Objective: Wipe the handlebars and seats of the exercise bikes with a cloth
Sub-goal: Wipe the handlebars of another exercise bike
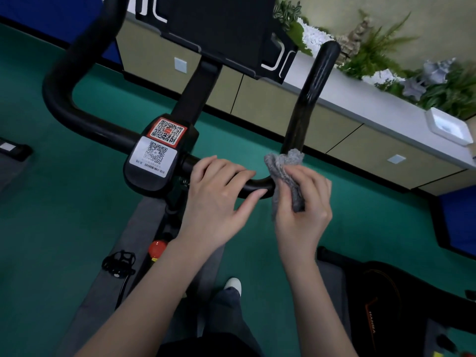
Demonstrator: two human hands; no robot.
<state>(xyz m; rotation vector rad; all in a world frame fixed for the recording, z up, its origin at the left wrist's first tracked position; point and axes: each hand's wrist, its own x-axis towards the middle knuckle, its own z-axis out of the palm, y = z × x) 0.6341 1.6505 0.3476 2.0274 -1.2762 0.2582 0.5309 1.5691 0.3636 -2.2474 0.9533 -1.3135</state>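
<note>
While the crumpled grey woven cloth [284,173] presses on the right bend of the black tubular handlebar [309,99], the right grip [301,202] is clenched round it and the left grip [219,191] wraps the bar just beside it. Judged early: handlebar wiping is under way, and the seats are probably still to do. No seat is in view. Fingers hide the cloth's contact. Wiped stretches cannot be told apart. A second black machine [386,292] is cut off at lower right.
</note>
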